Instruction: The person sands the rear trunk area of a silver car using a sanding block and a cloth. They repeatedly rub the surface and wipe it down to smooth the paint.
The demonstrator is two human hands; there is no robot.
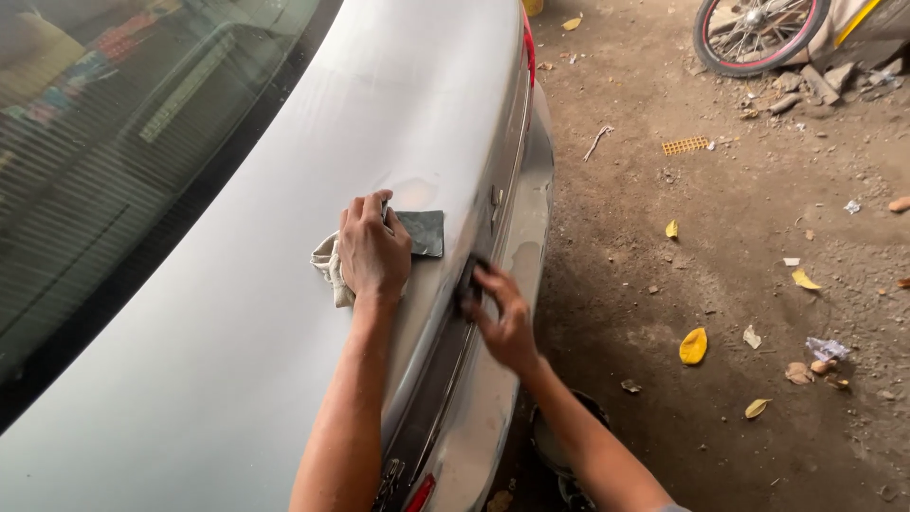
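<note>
grey sanding sheet (423,232) flat on the car boot lid (284,313), long axis toward the rear edge, left hand (373,254) pressed flat on it

- There is one view only, from a camera worn on the person's head, so no second view shares the scene.
- It looks steeply down and forward over the silver car's boot lid (284,313), which fills the middle and runs from 7 o'clock up to 12 o'clock.
- It sits close: both forearms enter from the bottom edge, the left hand (373,254) and right hand (500,318) near centre.
- The rear windscreen (114,152) takes the 9 to 11 o'clock side.
- The dirt floor (758,284) lies farther off, from 1 to 5 o'clock, with a motorcycle wheel (756,30) at 1 o'clock.
</note>
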